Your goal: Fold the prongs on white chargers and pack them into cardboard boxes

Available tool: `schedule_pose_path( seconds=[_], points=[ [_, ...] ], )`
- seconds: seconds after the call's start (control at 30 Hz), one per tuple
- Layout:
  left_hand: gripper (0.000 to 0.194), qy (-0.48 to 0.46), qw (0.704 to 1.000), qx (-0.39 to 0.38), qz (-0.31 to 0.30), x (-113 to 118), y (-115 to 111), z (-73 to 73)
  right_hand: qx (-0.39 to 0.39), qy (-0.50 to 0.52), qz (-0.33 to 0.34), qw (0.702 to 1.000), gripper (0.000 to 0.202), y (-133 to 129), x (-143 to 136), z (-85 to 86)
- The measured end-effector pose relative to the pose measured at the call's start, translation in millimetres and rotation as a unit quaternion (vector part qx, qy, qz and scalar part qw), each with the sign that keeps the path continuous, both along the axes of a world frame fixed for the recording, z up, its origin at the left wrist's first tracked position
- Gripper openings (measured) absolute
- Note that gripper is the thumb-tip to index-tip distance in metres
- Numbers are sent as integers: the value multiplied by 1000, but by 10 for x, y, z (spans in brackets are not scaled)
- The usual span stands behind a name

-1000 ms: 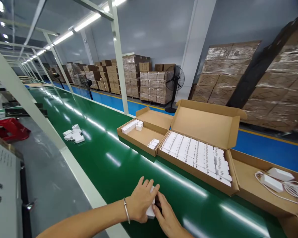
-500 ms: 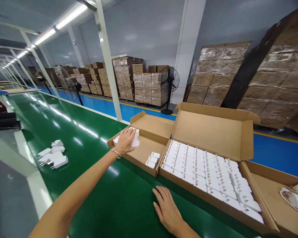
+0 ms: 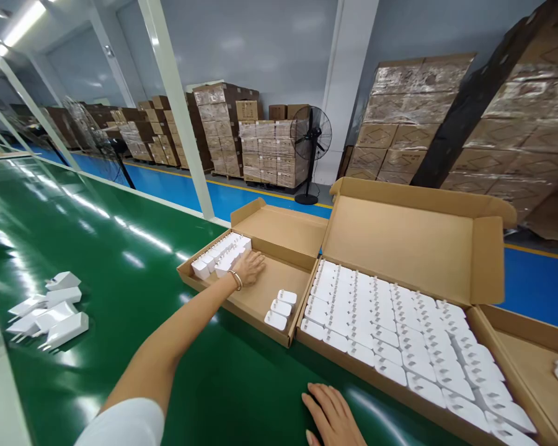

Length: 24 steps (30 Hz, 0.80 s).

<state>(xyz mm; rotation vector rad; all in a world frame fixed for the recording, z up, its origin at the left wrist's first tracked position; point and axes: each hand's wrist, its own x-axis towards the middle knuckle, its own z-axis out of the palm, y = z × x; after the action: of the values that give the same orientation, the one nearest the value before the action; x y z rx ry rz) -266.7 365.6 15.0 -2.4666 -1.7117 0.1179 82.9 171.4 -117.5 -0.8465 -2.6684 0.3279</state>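
My left hand (image 3: 250,267), a bracelet at its wrist, reaches into a shallow cardboard box (image 3: 255,310). Its fingers are stretched out beside two rows of white plug adapters (image 3: 223,251) at the box's left end; the hand seems to touch the nearer row. Nothing shows in its grip. Three more white adapters (image 3: 281,308) stand at the right end of this box. My right hand (image 3: 332,415) lies on the green belt (image 3: 242,384) in front of the boxes, fingers apart and holding nothing.
To the right, a larger open box (image 3: 395,402) is packed with rows of white adapters. Another box (image 3: 525,359) adjoins it at the far right. Several loose adapters (image 3: 51,313) lie on the belt at left. A white post (image 3: 181,118) rises behind the belt.
My left hand has moved slightly right and down off the adapters it was on, and two rows now show at the box's left end. The camera view has shifted.
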Motion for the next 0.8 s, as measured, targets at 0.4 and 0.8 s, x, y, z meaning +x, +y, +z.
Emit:
schedule_pose_path(
  seconds=[0.4, 0.8],
  points=[
    [78, -34, 980, -128, -145, 745, -317, 493, -73, 4, -73, 995, 46, -311, 225, 739],
    [87, 110, 978, -123, -128, 1132, -518, 289, 233, -10, -41, 971, 39, -209, 550, 473]
  ],
)
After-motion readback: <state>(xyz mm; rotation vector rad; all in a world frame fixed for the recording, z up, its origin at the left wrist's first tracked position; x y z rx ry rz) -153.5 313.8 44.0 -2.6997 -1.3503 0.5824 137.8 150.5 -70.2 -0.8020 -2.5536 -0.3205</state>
